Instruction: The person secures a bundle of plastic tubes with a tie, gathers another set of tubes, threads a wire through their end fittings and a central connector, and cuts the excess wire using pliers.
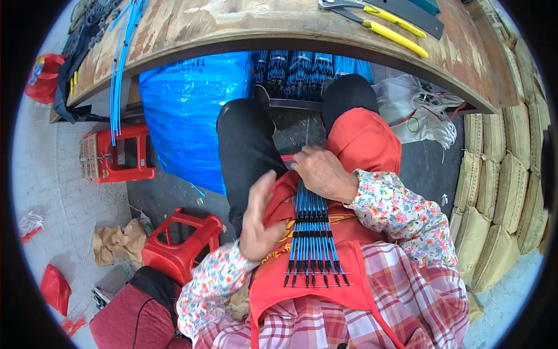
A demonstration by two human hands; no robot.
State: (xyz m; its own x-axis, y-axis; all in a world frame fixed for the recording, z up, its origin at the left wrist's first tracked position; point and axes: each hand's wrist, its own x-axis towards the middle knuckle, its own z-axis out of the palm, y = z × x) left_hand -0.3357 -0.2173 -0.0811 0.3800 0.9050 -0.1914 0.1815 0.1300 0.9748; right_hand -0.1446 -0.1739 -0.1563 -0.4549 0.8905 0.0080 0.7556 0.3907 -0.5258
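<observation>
On my lap, over a red apron (343,251), lies a fan of thin blue rods (311,250) with black bands and black tips. Two thin crosswise wires run by the tips at the near end, and the rods draw together toward the far end. My right hand (323,173) is closed over that far end, its fingers curled and hiding what they grip. A short red strip (287,157) shows beside its fingertips. To the left of the rods, my left hand (257,224) is raised with fingers stretched and thumb apart, holding nothing.
Yellow-handled pliers (395,36) and more blue rods (119,70) lie on the wooden table (244,23) ahead. Beneath it are a blue sack (186,116) and bundled rods (301,72). Red stools (180,244) stand left; wrapped packs (494,227) are stacked right.
</observation>
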